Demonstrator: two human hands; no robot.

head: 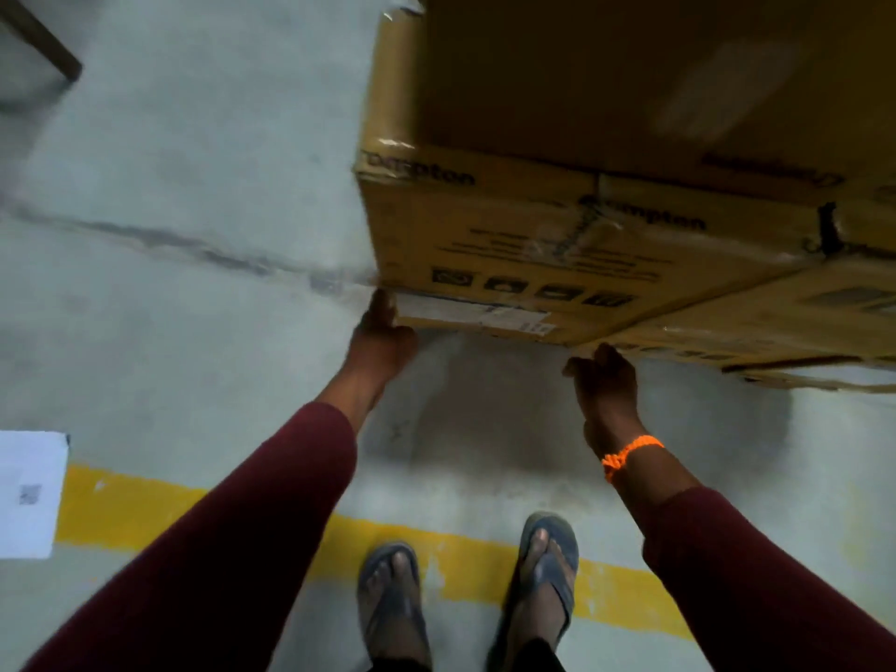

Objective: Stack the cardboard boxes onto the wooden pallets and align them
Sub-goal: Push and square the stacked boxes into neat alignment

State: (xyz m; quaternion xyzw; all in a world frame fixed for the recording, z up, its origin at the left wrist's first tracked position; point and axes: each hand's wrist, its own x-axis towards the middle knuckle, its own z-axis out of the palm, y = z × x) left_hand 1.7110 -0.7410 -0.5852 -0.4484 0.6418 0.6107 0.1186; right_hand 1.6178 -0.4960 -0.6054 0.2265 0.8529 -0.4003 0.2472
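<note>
Below, left hand (383, 332) grips a corner of the cardboard box (533, 235); right hand (606, 388) hooks its edge.

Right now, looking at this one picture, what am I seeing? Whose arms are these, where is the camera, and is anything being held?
There is no machine here. A person works with bare hands, and the single camera sits on their head, looking forward and down. So the dark red sleeves and sandalled feet are the wearer's own. The left hand grips the bottom corner of a large printed cardboard box. The right hand, with an orange thread on its wrist, reaches to the box's lower edge; whether it already grips is hard to tell. Another box shows at its right. Below is a grey floor with a yellow painted line and a white sheet at the left.
</note>
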